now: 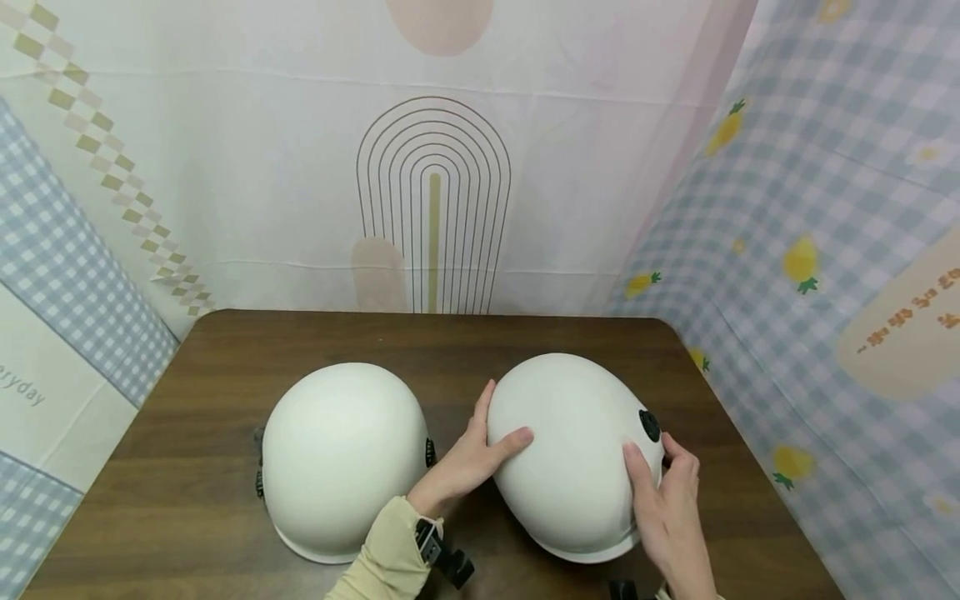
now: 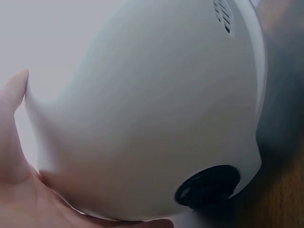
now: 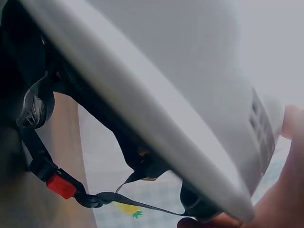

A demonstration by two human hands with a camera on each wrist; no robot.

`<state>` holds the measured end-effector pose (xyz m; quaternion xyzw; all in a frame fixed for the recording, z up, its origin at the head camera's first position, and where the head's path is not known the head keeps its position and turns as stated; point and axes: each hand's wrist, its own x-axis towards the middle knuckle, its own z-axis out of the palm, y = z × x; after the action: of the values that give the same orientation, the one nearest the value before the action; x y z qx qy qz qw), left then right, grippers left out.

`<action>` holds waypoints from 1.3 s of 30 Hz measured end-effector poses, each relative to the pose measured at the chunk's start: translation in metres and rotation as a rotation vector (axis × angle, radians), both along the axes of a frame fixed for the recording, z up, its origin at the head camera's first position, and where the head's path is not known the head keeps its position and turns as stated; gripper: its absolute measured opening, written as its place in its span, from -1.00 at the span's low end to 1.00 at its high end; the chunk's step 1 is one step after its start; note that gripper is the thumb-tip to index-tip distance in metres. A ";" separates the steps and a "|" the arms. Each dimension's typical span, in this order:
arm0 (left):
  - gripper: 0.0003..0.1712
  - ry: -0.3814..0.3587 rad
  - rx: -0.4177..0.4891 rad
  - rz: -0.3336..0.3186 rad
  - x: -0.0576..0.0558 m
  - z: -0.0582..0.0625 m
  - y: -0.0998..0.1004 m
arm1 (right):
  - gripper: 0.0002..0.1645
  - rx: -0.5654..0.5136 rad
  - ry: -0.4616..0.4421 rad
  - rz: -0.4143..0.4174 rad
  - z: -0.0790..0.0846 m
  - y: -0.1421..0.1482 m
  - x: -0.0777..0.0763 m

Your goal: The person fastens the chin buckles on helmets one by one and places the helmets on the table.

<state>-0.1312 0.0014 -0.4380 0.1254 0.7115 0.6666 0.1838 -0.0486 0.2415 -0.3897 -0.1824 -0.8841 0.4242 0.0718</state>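
Both my hands hold a white helmet at the right of the table, tilted in the head view. My left hand grips its left side, thumb on the shell and fingers along the edge. At the other side my right hand has its thumb on the shell, with fingers curled round the rim. A black round fitting shows on the shell in the left wrist view. Under the raised rim, the right wrist view shows a dark chin strap with a red buckle. The helmet's inside is mostly hidden.
A second white helmet sits dome up on the brown wooden table, just left of my left forearm. Behind the table hangs a pale patterned cloth, and a blue checked cloth runs along the right side.
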 end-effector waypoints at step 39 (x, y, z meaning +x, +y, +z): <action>0.15 -0.024 -0.073 -0.005 -0.003 -0.009 -0.003 | 0.23 -0.005 -0.292 0.093 -0.028 0.021 -0.007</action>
<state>-0.1341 -0.0012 -0.4474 0.1124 0.7326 0.6413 0.1986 -0.0553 0.2624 -0.4180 -0.2012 -0.8915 0.3983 -0.0777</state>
